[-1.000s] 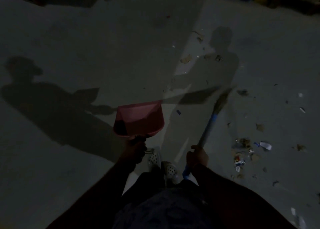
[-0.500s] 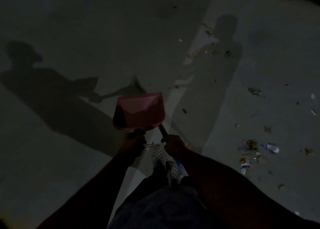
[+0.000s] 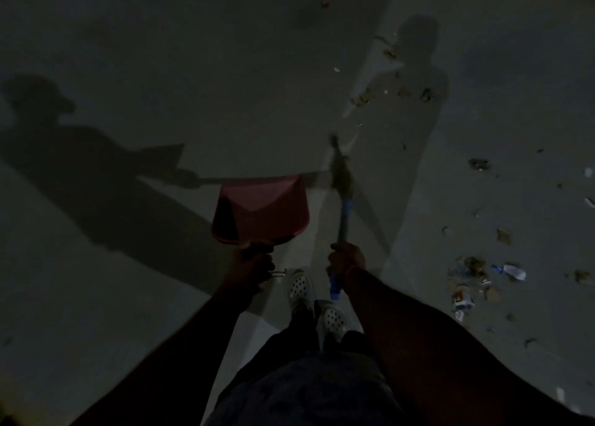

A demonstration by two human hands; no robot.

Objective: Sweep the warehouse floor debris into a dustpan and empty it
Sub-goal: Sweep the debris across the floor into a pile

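Note:
In dim light, my left hand (image 3: pixel 251 264) grips the handle of a pink dustpan (image 3: pixel 262 211), held off the floor in front of me with its mouth pointing away. My right hand (image 3: pixel 347 260) grips the blue handle of a short broom (image 3: pixel 342 181), whose blurred bristle head points forward, just right of the dustpan. A cluster of paper scraps and wrappers (image 3: pixel 473 280) lies on the grey concrete floor to my right. More debris bits (image 3: pixel 397 92) lie farther ahead.
My two white perforated shoes (image 3: pixel 317 300) stand between my arms. Long shadows of me and the dustpan fall across the floor at left (image 3: pixel 96 174) and ahead right. Loose scraps dot the floor toward the right edge (image 3: pixel 504 235).
The broom swung from pointing right, across behind the dustpan, to pointing straight ahead beside it. My right hand moved back right. The dustpan stayed in my left hand.

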